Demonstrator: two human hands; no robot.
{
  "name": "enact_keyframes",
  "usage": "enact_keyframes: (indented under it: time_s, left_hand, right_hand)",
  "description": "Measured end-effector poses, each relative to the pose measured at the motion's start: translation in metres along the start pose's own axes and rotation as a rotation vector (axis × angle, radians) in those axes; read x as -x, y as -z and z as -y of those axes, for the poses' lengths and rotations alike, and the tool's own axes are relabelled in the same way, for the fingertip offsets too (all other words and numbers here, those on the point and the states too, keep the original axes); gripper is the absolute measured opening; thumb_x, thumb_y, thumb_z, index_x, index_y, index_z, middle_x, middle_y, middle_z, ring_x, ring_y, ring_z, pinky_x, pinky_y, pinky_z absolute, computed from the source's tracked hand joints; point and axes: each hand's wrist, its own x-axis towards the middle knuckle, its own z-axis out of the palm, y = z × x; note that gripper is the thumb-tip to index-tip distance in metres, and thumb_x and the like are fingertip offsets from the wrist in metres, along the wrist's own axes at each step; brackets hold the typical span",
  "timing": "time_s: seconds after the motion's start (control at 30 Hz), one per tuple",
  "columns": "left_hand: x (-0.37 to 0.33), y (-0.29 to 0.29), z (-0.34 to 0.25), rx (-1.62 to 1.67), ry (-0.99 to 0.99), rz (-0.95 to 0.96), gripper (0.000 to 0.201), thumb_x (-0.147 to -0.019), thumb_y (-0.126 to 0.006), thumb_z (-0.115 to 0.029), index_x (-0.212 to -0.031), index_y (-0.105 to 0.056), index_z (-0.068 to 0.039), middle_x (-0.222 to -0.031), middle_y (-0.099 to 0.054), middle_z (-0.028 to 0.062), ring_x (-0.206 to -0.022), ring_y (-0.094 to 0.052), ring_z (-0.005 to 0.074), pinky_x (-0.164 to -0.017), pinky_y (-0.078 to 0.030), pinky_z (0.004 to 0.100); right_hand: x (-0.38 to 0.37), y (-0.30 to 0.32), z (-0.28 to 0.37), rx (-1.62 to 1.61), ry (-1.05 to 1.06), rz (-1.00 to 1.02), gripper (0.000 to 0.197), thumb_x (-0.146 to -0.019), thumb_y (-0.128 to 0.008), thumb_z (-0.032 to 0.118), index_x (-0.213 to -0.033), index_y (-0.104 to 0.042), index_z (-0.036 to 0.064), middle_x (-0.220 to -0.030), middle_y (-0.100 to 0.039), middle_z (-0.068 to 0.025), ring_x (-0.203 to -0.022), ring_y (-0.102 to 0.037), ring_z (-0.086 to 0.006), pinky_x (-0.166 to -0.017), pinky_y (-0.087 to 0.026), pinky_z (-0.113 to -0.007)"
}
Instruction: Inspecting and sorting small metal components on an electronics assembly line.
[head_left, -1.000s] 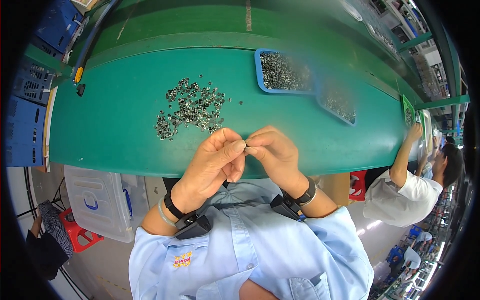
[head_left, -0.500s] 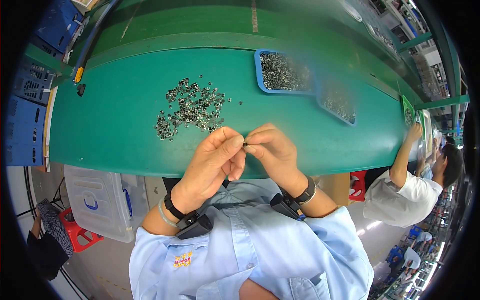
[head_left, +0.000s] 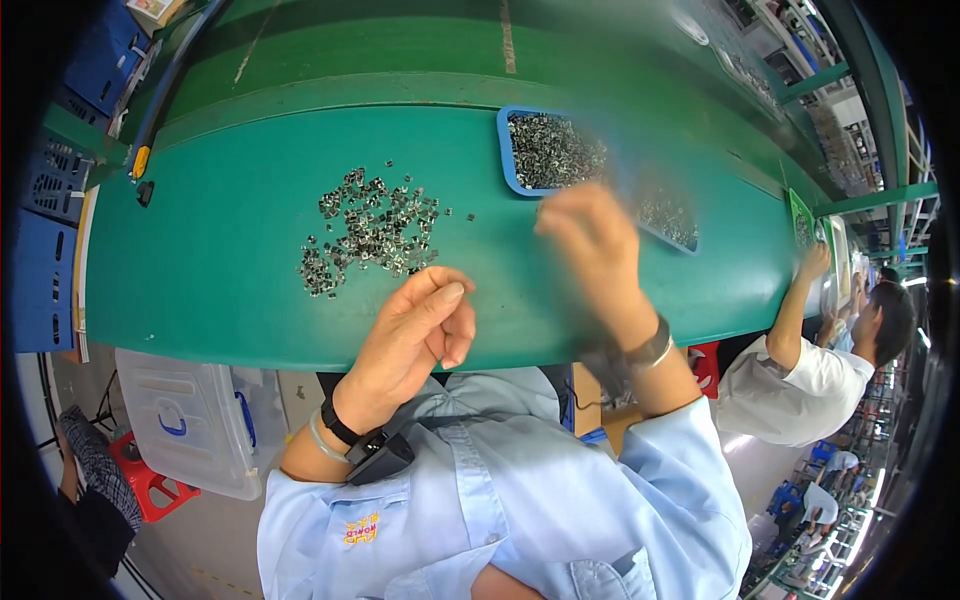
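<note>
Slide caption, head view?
Left hand beside scattered small parts on a green table, right hand near a blue tray.

Held the left hand (head_left: 405, 335) left of center, laying the thumb (head_left: 432, 308) beside loosely curled fingers (head_left: 459, 343), close to the index fingertip. Had the right hand (head_left: 600, 245) well apart, farther out and to the right, blurred, with fingers bent and directed leftward. Slanted the left forearm (head_left: 312, 458) in from the near left, the right forearm (head_left: 667, 387) from the near right.
</note>
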Motion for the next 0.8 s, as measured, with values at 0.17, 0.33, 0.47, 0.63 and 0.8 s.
enact_keyframes:
  time_s: [0.17, 0.33, 0.47, 0.63, 0.8]
  left_hand:
    - [0.004, 0.011, 0.002, -0.01, 0.003, -0.043, 0.013, -0.095, -0.049, -0.018, -0.1, -0.051, -0.006, -0.066, -0.053, 0.0045, -0.053, -0.046, 0.0104, -0.047, -0.035, 0.0244]
    - [0.006, 0.012, -0.002, -0.022, 0.0, -0.096, 0.013, -0.095, -0.048, -0.017, -0.099, -0.051, -0.005, -0.062, -0.052, 0.0056, -0.05, -0.046, 0.0116, -0.046, -0.034, 0.0251]
    - [0.007, 0.015, -0.005, -0.02, -0.005, -0.08, 0.014, -0.095, -0.049, -0.018, -0.101, -0.051, -0.005, -0.068, -0.054, 0.0042, -0.054, -0.048, 0.0096, -0.047, -0.036, 0.0233]
    - [0.005, 0.008, -0.006, -0.088, -0.039, -0.158, 0.019, -0.096, -0.05, -0.022, -0.103, -0.053, -0.004, -0.074, -0.056, 0.0033, -0.057, -0.049, 0.0082, -0.049, -0.038, 0.0221]
    - [0.001, -0.003, -0.002, -0.142, -0.021, -0.164, 0.022, -0.096, -0.05, -0.024, -0.102, -0.055, -0.003, -0.076, -0.057, 0.0026, -0.057, -0.05, 0.0079, -0.049, -0.038, 0.0218]
  right_hand:
    - [-0.023, -0.011, -0.019, 0.265, 0.064, -0.031, 0.015, -0.079, -0.065, 0.008, -0.093, -0.061, 0.0028, -0.089, -0.061, -0.0089, -0.077, -0.061, -0.025, -0.067, -0.049, -0.033]
    - [-0.016, -0.041, -0.007, 0.33, -0.003, 0.25, 0.015, -0.079, -0.066, 0.01, -0.092, -0.061, 0.0031, -0.089, -0.059, -0.0098, -0.078, -0.061, -0.0252, -0.066, -0.049, -0.033]
    - [-0.016, -0.054, -0.011, 0.388, 0.054, 0.279, 0.016, -0.079, -0.067, 0.011, -0.092, -0.06, 0.0043, -0.087, -0.059, -0.0087, -0.078, -0.06, -0.0253, -0.065, -0.049, -0.033]
    - [-0.003, -0.044, 0.016, 0.07, -0.022, 0.219, 0.018, -0.076, -0.069, 0.012, -0.089, -0.058, 0.0056, -0.086, -0.059, -0.0065, -0.076, -0.059, -0.0254, -0.062, -0.048, -0.034]
    - [0.015, -0.034, 0.032, 0.099, 0.135, 0.181, 0.022, -0.072, -0.073, 0.014, -0.087, -0.058, 0.0086, -0.086, -0.059, -0.0042, -0.077, -0.059, -0.0242, -0.064, -0.047, -0.034]
